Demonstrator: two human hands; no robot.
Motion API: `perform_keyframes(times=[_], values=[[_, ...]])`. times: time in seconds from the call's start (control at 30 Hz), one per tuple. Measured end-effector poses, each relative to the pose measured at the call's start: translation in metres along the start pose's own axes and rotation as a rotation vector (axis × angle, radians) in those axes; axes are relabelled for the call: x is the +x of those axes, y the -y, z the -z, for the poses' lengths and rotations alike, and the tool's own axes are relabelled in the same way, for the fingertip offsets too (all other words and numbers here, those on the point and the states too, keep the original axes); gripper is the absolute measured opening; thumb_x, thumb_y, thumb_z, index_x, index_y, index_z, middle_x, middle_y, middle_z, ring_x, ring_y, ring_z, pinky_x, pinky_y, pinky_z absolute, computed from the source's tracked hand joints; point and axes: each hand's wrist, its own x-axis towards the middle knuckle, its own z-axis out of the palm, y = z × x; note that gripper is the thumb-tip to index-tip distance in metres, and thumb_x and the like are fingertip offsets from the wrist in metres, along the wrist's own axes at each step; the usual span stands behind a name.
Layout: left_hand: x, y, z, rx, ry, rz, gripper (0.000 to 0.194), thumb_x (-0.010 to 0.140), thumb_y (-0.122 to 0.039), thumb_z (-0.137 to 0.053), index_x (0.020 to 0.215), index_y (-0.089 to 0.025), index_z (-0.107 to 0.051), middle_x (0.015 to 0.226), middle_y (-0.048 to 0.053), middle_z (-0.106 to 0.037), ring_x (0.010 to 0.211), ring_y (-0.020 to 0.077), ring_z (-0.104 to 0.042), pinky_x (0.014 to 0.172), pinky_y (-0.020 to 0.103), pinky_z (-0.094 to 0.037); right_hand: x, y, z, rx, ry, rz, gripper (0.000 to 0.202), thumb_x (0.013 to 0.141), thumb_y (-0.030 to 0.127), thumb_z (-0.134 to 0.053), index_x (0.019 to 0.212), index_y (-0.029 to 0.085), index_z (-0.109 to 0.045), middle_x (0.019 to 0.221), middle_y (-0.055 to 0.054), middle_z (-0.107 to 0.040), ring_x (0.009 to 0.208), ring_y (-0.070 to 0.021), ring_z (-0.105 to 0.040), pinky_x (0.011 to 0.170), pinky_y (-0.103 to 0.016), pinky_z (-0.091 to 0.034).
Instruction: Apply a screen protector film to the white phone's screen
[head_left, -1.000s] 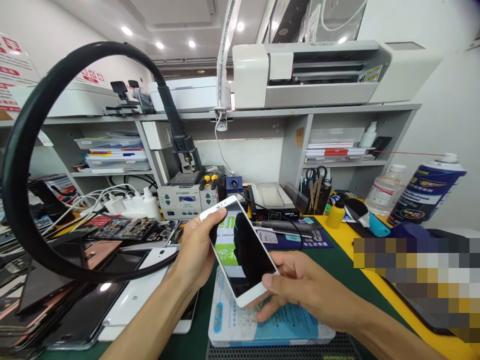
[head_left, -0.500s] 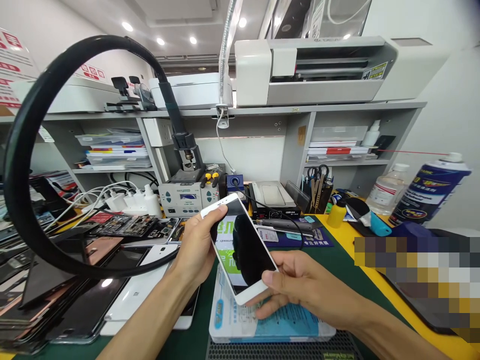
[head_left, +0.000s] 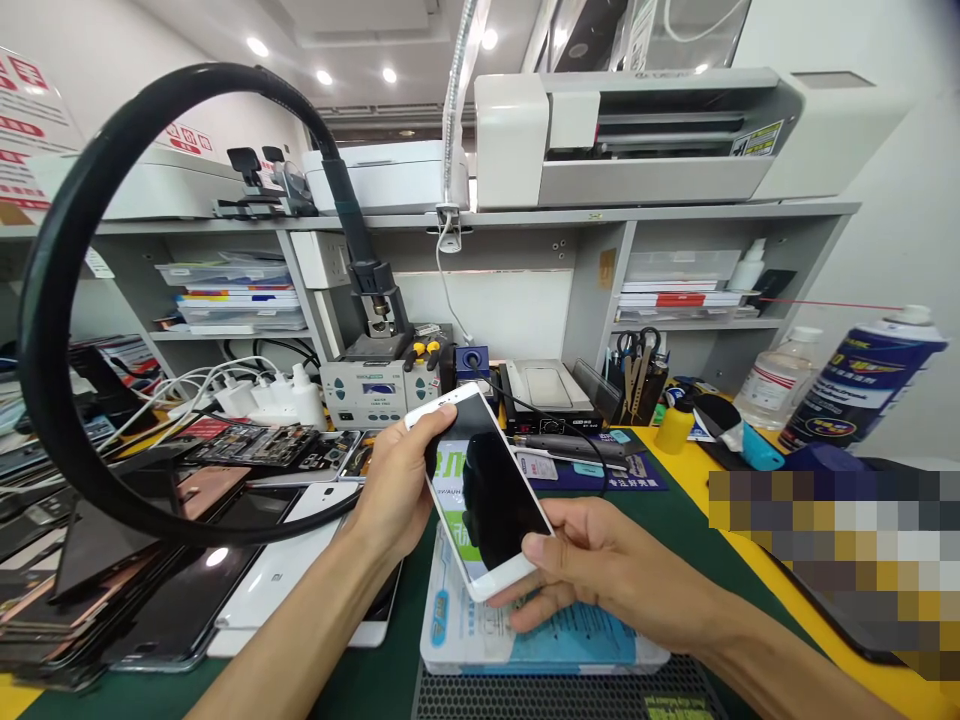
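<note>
Head view: left hand [head_left: 394,490] fingers [head_left: 431,420] curled round the phone's [head_left: 487,495] top edge, right hand [head_left: 600,570] thumb and fingers pinching its bottom corner. Phone tilted, screen up, held above a blue-white box [head_left: 540,640] on the green surface [head_left: 675,520]. Phones pile [head_left: 150,580] left, black hose loop [head_left: 60,300] over it, spray can [head_left: 862,380] far right.
</note>
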Motion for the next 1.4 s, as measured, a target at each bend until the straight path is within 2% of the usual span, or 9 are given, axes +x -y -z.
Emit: perform_keyframes(times=[0.1,0.23,0.43,0.53,0.73,0.87,1.1,1.27,1.4], values=[[-0.0001,-0.0002,-0.0010,-0.001,-0.007,0.016,0.024,0.071,-0.033,-0.086,0.078,-0.014,-0.074,0.064,0.003,-0.071,0.060,0.0188,-0.068,0.053,0.024,-0.050,-0.0008,0.0012,-0.0014,0.092,0.000,-0.010,0.043,0.100,0.047,-0.065,0.114,0.007,-0.070,0.105,-0.019,-0.079,0.102,-0.0280,-0.077,0.086,-0.036,-0.063],[0.0001,0.0005,-0.0012,-0.003,-0.031,0.032,0.023,0.071,-0.032,-0.086,0.077,-0.014,-0.073,0.067,0.003,-0.072,0.058,0.0164,-0.066,0.054,0.024,-0.051,-0.0034,0.0034,-0.0004,0.190,0.061,-0.007,0.049,0.105,0.049,-0.053,0.118,0.005,-0.071,0.111,-0.022,-0.077,0.105,-0.0307,-0.076,0.089,-0.040,-0.062],[0.0005,0.0018,-0.0006,-0.005,-0.028,0.042,0.025,0.068,-0.033,-0.087,0.076,-0.014,-0.073,0.067,0.003,-0.072,0.056,0.0163,-0.065,0.051,0.024,-0.051,-0.0035,0.0024,0.0021,0.224,0.068,-0.014,0.043,0.102,0.045,-0.061,0.118,0.006,-0.072,0.110,-0.021,-0.077,0.105,-0.0328,-0.076,0.087,-0.041,-0.062],[0.0005,0.0018,-0.0013,-0.009,-0.021,0.039,0.024,0.067,-0.032,-0.087,0.076,-0.015,-0.073,0.068,0.003,-0.072,0.057,0.0169,-0.065,0.053,0.025,-0.052,-0.0033,0.0027,0.0007,0.186,0.048,-0.034,0.044,0.101,0.046,-0.063,0.119,0.007,-0.070,0.110,-0.020,-0.077,0.104,-0.0317,-0.076,0.085,-0.039,-0.063],[0.0002,0.0030,-0.0024,-0.003,0.013,0.024,0.024,0.070,-0.032,-0.086,0.079,-0.013,-0.074,0.069,0.004,-0.072,0.057,0.0154,-0.064,0.053,0.023,-0.051,-0.0027,0.0020,-0.0034,-0.084,-0.033,-0.052,0.046,0.098,0.049,-0.066,0.121,0.009,-0.069,0.104,-0.015,-0.078,0.099,-0.0271,-0.078,0.079,-0.032,-0.065],[-0.0004,0.0038,-0.0010,0.001,0.025,0.019,0.023,0.073,-0.032,-0.084,0.078,-0.012,-0.074,0.068,0.004,-0.071,0.060,0.0162,-0.065,0.055,0.023,-0.051,-0.0021,0.0010,-0.0037,-0.104,-0.048,-0.050,0.047,0.098,0.050,-0.066,0.119,0.009,-0.069,0.098,-0.014,-0.078,0.094,-0.0257,-0.079,0.077,-0.032,-0.065],[-0.0002,0.0037,-0.0002,-0.006,0.026,0.019,0.023,0.075,-0.032,-0.083,0.079,-0.012,-0.073,0.071,0.004,-0.071,0.058,0.0137,-0.063,0.054,0.022,-0.051,-0.0017,0.0043,-0.0050,-0.174,-0.046,-0.027,0.048,0.091,0.048,-0.075,0.120,0.010,-0.070,0.101,-0.013,-0.077,0.095,-0.0251,-0.077,0.076,-0.031,-0.065],[-0.0012,0.0050,-0.0012,-0.005,0.027,0.044,0.023,0.076,-0.032,-0.083,0.079,-0.012,-0.072,0.071,0.003,-0.071,0.058,0.0136,-0.063,0.054,0.022,-0.051,0.0001,0.0010,-0.0066,-0.199,-0.104,-0.007,0.047,0.092,0.050,-0.073,0.118,0.011,-0.072,0.101,-0.013,-0.077,0.088,-0.0226,-0.078,0.071,-0.027,-0.065],[-0.0017,0.0062,-0.0016,-0.010,0.020,0.050,0.024,0.076,-0.032,-0.084,0.079,-0.012,-0.072,0.072,0.004,-0.071,0.059,0.0137,-0.063,0.055,0.022,-0.051,0.0034,-0.0023,-0.0071,-0.172,-0.153,0.008,0.051,0.086,0.054,-0.077,0.113,0.012,-0.074,0.094,-0.011,-0.078,0.081,-0.0219,-0.078,0.066,-0.027,-0.064]])
